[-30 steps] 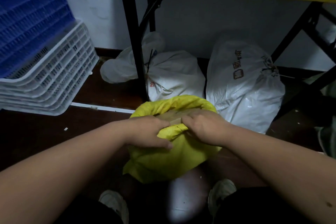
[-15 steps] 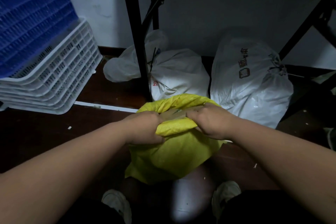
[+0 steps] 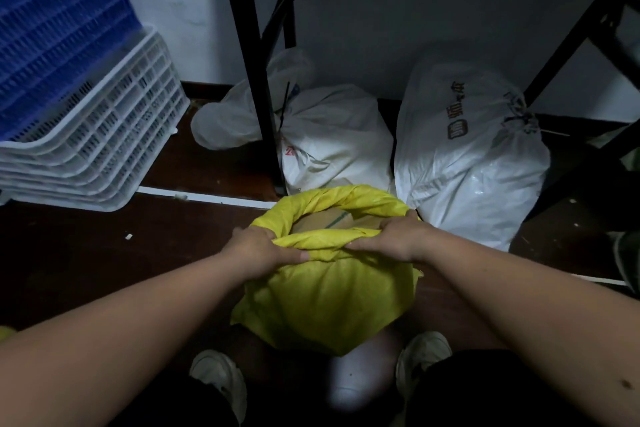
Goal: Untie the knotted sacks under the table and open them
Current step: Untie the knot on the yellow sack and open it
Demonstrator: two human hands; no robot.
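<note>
Since a second ago both hands have spread the yellow sack (image 3: 325, 302) wider. Left hand (image 3: 258, 248) and right hand (image 3: 394, 236) grip its rolled rim, in front of the table leg (image 3: 254, 80); roll evenly outward.

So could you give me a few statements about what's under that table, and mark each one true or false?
1. Both hands grip the rolled rim of the yellow sack: left hand, right hand. True.
2. The yellow sack is knotted shut. False: its mouth is open, something brown showing inside.
3. Two white sacks lie behind it. True.
4. The stacked crates are red. False: white, with blue ones above.
</note>
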